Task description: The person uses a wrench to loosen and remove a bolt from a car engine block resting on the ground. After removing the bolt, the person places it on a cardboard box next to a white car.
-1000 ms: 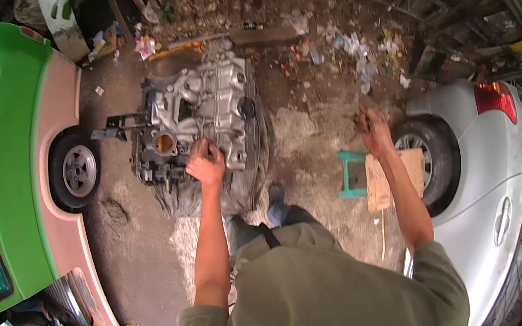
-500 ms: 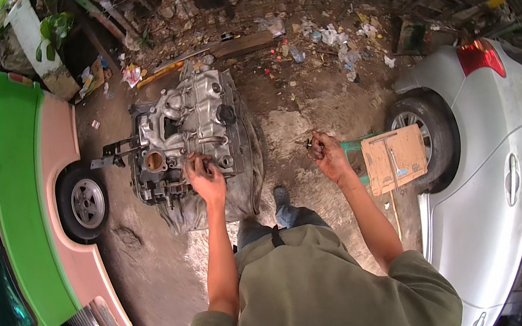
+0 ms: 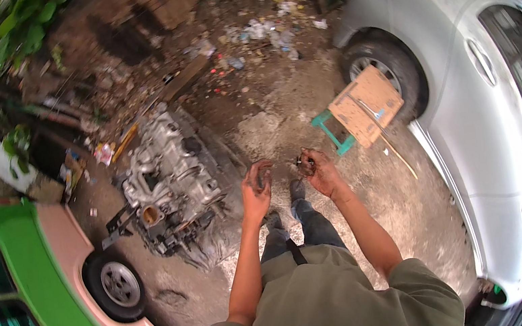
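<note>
My left hand (image 3: 257, 189) is in the air to the right of the engine, with its fingers curved and apart, and I see nothing in it. My right hand (image 3: 322, 175) is level with it, its blackened fingers closed around a small dark piece (image 3: 302, 164) too small to name. On the ground at front left, the greasy metal engine (image 3: 169, 167) rests on a grey sheet (image 3: 206, 257). Its silvery cover and round open port (image 3: 150, 214) face up. Neither hand touches the engine.
A green stool (image 3: 322, 120) bears a tan board (image 3: 360, 101) with a long metal tool on it, beside the silver car (image 3: 452, 30). To the left stands a green and pink vehicle (image 3: 61, 239). Litter (image 3: 267, 31) and a wooden beam (image 3: 186, 79) lie at the back.
My left hand has come off the engine and moved right. My right hand has shifted slightly left with the small dark piece. The whole view has turned, so the engine appears tilted and lower.
</note>
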Available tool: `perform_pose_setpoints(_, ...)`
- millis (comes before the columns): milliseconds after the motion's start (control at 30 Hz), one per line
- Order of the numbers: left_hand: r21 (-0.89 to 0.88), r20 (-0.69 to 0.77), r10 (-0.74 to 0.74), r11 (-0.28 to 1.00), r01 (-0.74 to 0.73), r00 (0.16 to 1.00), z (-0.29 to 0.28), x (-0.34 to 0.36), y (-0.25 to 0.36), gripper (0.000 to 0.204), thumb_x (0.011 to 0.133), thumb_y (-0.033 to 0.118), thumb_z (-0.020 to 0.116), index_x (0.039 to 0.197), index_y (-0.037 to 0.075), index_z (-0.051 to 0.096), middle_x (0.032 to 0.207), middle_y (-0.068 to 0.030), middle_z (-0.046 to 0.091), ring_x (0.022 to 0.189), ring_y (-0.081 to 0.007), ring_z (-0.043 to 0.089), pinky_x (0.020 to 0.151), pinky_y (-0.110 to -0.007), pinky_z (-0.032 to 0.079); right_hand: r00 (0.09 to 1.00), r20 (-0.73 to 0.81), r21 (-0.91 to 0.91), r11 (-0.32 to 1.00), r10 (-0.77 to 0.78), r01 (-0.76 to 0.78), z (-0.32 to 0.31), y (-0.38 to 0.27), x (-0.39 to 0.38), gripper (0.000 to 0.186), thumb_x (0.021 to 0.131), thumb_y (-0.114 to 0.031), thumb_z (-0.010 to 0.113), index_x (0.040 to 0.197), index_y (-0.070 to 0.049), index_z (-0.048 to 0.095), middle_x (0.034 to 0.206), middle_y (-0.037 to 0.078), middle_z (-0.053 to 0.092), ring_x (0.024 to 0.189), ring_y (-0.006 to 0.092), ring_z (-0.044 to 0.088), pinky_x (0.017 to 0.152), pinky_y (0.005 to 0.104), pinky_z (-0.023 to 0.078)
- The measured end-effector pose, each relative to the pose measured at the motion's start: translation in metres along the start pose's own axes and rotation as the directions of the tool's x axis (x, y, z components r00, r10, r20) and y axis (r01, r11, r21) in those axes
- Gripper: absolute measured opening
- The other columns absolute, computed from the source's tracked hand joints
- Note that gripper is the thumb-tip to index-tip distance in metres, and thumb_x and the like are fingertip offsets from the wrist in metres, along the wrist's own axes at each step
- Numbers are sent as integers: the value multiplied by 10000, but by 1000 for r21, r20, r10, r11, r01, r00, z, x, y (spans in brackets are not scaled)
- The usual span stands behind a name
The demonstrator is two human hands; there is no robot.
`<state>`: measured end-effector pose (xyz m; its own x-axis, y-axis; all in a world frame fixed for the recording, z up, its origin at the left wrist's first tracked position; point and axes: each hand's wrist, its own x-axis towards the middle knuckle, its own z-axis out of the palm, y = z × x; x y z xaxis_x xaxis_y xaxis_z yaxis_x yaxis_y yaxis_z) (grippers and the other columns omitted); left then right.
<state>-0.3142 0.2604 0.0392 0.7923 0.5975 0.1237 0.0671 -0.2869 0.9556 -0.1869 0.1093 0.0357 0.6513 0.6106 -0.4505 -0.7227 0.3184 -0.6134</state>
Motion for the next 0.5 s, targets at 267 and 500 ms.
perform_pose_setpoints(267, -365, 404, -59, 905, 220, 913, 96, -7, 12, 184, 931, -40, 641, 1109, -46, 688, 991, -119, 726, 961, -186, 715, 861, -321, 552, 961, 275, 217, 976, -43, -19, -68, -40, -50, 209, 1035, -238, 633, 978, -39, 611, 813, 14, 557, 685, 110, 481, 624, 278, 370)
perform_pose_setpoints(500, -290, 470, 11, 946, 143, 883, 175, 10, 38, 249, 875, -151, 550, 1053, -69, 704, 1000, -115, 701, 951, -188, 702, 848, -310, 563, 954, 294, 151, 988, -58, 14, -135, -93, -82, 587, 973, -407, 698, 1423, -107, 471, 1038, 15, 582, 779, 91, 501, 677, 256, 406)
